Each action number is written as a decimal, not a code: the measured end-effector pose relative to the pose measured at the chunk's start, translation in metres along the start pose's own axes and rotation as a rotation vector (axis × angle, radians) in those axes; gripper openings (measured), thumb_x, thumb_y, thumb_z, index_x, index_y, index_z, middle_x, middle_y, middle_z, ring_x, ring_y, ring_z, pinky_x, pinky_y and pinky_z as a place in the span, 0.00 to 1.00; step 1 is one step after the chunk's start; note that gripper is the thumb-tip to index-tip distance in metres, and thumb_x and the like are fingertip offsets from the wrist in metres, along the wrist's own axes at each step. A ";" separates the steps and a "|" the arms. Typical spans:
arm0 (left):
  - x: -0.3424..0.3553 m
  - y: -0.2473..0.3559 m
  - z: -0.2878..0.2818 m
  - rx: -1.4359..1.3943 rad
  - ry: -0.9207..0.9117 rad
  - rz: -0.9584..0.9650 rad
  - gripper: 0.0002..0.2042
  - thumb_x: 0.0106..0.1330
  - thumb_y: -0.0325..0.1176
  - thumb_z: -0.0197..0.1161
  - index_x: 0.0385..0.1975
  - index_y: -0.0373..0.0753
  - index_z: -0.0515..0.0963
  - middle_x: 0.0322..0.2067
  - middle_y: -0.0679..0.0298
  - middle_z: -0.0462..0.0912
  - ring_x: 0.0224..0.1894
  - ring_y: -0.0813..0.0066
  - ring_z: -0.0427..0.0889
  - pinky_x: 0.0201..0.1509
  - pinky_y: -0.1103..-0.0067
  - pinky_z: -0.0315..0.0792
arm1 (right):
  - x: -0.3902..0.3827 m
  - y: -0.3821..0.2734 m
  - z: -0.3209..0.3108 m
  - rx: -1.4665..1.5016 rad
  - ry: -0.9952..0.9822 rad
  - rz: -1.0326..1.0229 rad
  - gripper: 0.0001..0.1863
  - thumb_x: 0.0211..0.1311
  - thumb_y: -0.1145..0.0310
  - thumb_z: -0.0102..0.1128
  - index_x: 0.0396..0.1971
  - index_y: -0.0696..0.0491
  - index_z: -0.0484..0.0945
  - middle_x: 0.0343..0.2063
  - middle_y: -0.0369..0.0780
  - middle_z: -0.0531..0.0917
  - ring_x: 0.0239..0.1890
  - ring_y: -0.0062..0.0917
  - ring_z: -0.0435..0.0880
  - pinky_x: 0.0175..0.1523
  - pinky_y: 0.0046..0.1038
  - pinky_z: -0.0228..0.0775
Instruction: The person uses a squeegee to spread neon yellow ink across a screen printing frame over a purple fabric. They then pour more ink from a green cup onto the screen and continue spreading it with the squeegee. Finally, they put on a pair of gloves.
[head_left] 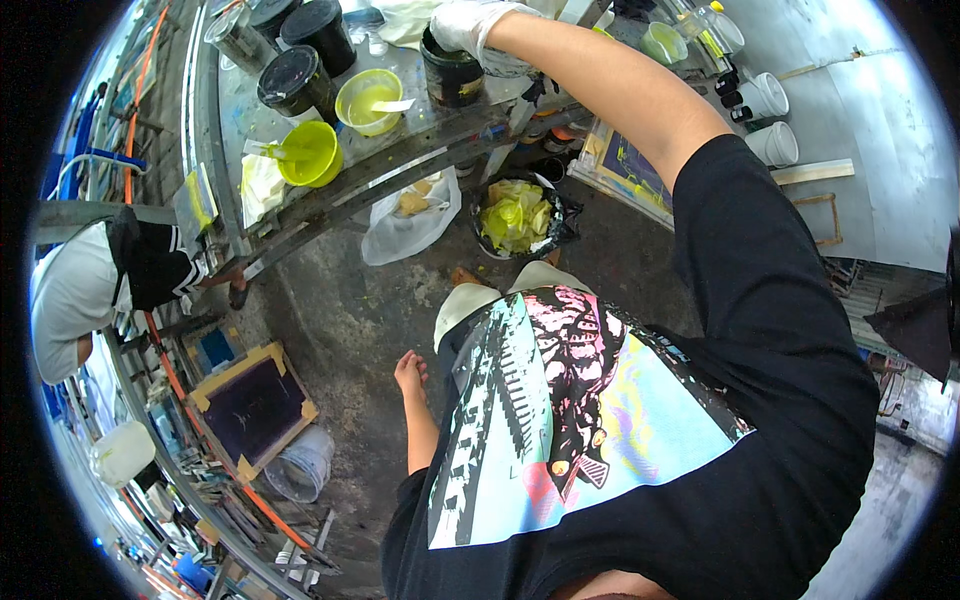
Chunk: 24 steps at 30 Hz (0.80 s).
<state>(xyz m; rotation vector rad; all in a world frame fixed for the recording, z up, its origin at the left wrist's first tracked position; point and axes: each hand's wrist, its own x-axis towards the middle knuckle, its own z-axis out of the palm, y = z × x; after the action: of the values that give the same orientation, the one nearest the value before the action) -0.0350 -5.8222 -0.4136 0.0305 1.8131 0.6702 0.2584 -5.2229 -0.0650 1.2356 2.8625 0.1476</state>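
My right hand, in a white glove, reaches to the mouth of a dark jar near the table's edge. The glove covers part of the opening and hides the fingers, so I cannot tell what they hold. My left hand hangs bare at my side, away from the table. Its fingers are loosely bent and nothing shows in them. Left of the jar stands a pale yellow-green tub with a white spatula in it. Beyond that is a bright yellow-green cup, also with a scraper.
Black-lidded jars stand farther back on the table. Below its edge are a plastic bag and a bin of yellow-stained waste. A taped screen frame leans at left beside a clear bucket. Another person bends at far left.
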 end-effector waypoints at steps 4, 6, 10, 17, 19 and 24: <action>0.013 -0.019 -0.007 -0.026 -0.032 0.001 0.14 0.74 0.34 0.59 0.57 0.45 0.79 0.35 0.71 0.85 0.30 0.83 0.81 0.28 0.82 0.71 | 0.004 -0.004 -0.001 0.067 0.082 0.022 0.11 0.62 0.66 0.60 0.39 0.52 0.88 0.38 0.47 0.89 0.39 0.38 0.88 0.45 0.36 0.79; 0.014 -0.017 -0.003 -0.019 -0.036 -0.007 0.14 0.74 0.34 0.59 0.57 0.45 0.80 0.34 0.71 0.85 0.30 0.82 0.81 0.27 0.82 0.71 | 0.003 -0.006 -0.004 0.096 0.154 0.060 0.12 0.62 0.66 0.59 0.39 0.52 0.88 0.38 0.47 0.89 0.39 0.39 0.88 0.45 0.36 0.79; 0.011 -0.009 -0.001 -0.005 -0.039 -0.013 0.14 0.74 0.34 0.59 0.56 0.45 0.80 0.33 0.72 0.84 0.29 0.82 0.81 0.26 0.82 0.70 | -0.010 -0.006 -0.017 0.100 0.050 0.115 0.12 0.63 0.65 0.58 0.39 0.53 0.88 0.37 0.49 0.89 0.38 0.41 0.88 0.46 0.38 0.79; 0.005 -0.003 0.000 -0.001 -0.009 -0.009 0.13 0.73 0.33 0.59 0.55 0.44 0.80 0.32 0.72 0.83 0.28 0.83 0.80 0.24 0.83 0.69 | -0.007 -0.004 -0.038 0.024 0.058 0.038 0.13 0.62 0.65 0.58 0.40 0.53 0.87 0.36 0.49 0.89 0.39 0.43 0.88 0.45 0.39 0.79; 0.007 -0.001 0.000 0.010 -0.018 0.000 0.13 0.73 0.33 0.59 0.55 0.43 0.80 0.32 0.72 0.83 0.28 0.83 0.80 0.24 0.83 0.69 | -0.006 0.003 -0.038 0.027 0.084 0.015 0.13 0.62 0.65 0.57 0.41 0.53 0.86 0.36 0.48 0.89 0.39 0.43 0.88 0.45 0.39 0.78; 0.003 0.007 0.004 0.007 -0.045 0.030 0.12 0.73 0.33 0.60 0.54 0.42 0.81 0.32 0.71 0.83 0.28 0.83 0.80 0.24 0.83 0.70 | 0.026 0.031 -0.002 0.038 0.228 -0.011 0.15 0.64 0.67 0.55 0.46 0.52 0.85 0.37 0.46 0.88 0.41 0.41 0.88 0.46 0.36 0.79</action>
<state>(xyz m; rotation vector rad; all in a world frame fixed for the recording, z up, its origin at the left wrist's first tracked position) -0.0351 -5.8138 -0.4139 0.0770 1.7751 0.6800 0.2634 -5.1831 -0.0595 1.2874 3.0767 0.2501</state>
